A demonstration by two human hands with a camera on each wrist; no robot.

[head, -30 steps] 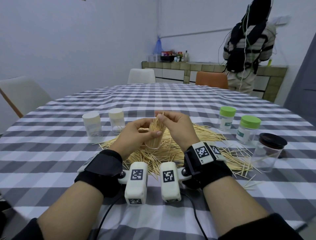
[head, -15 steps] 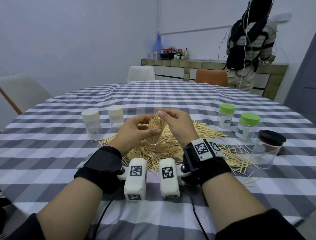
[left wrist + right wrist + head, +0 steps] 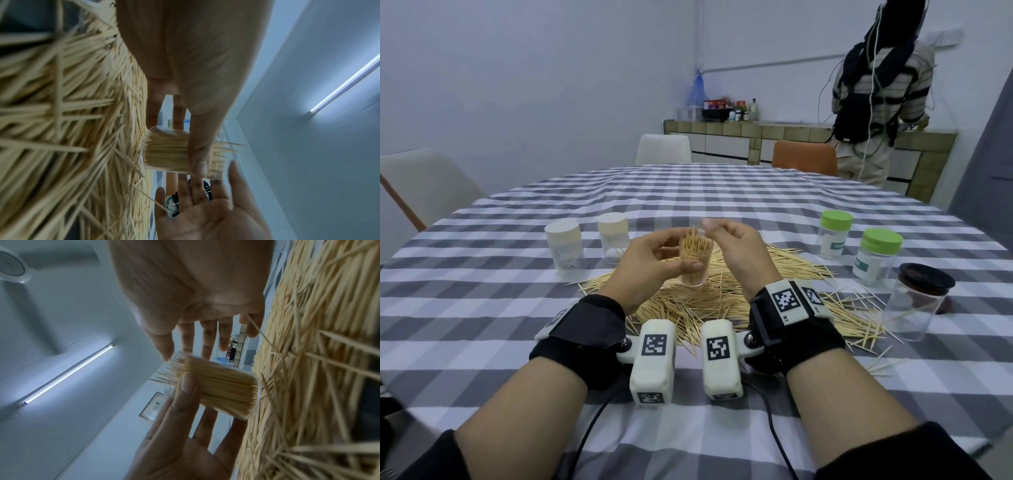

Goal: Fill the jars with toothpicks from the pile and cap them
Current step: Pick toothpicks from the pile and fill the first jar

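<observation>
In the head view, the left hand [image 3: 654, 260] is gripping a clear jar [image 3: 695, 262] packed with upright toothpicks, holding it uncapped just above the toothpick pile [image 3: 722, 294] on the checked surface [image 3: 482, 308]. The right hand [image 3: 736, 250] is hovering at the jar mouth with its thumb and forefinger pinched close; whether a toothpick is between them cannot be told. Five capped jars are standing around the pile: two white-capped jars [image 3: 585, 245] at left, two green-capped jars [image 3: 856, 246] and a black-capped jar [image 3: 917, 299] at right, all looking nearly empty, so most of the filling appears to be remaining. In the left wrist view, the left thumb is pressing across the jar [image 3: 170, 152] wall, fingers wrapping behind it. In the right wrist view, the right fingers [image 3: 207, 337] are extending loosely toward the jar [image 3: 222, 387] rim, grasping nothing discernible; toothpick tips are protruding past the rim, so they probably need levelling before capping.
</observation>
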